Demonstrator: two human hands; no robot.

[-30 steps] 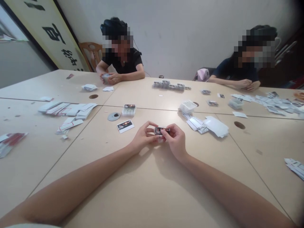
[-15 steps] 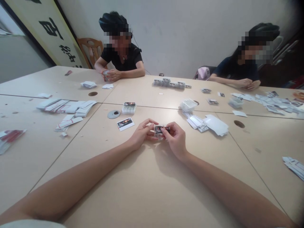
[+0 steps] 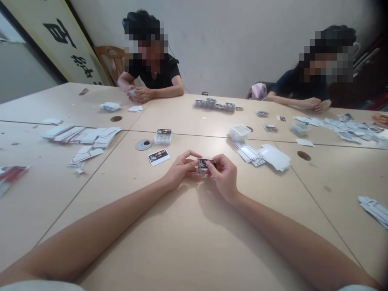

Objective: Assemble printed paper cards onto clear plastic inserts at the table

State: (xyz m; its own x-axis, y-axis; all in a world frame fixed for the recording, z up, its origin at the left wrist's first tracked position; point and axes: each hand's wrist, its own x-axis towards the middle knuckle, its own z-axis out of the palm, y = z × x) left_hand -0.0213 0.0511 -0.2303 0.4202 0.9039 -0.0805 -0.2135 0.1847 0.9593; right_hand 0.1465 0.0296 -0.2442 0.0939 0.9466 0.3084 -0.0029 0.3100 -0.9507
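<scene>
Between my two hands is a small clear plastic box (image 3: 200, 171) with a black printed label (image 3: 203, 163) on its top. My left hand (image 3: 180, 169) grips the box from the left, its fingers curled round that side. My right hand (image 3: 224, 173) holds the right side, the thumb pressed on the label. Parts of the box are hidden by my fingers. Left of my hands lies a flat card (image 3: 159, 157) with a black printed picture. Behind that card stands another clear box (image 3: 163, 136) with a black label, beside a grey round cable-hole cover (image 3: 143, 144).
White card piles (image 3: 81, 135) spread on the left. Right of my hands are clear plastic boxes (image 3: 240, 132) and white sheets (image 3: 276, 157). A row of labelled boxes (image 3: 210, 104) stands at the back. Two people sit opposite; the left person's hands (image 3: 141, 94) hold something clear.
The whole view has shifted slightly. Both hands stay on the box, which now shows a little more of its clear front below the label.
</scene>
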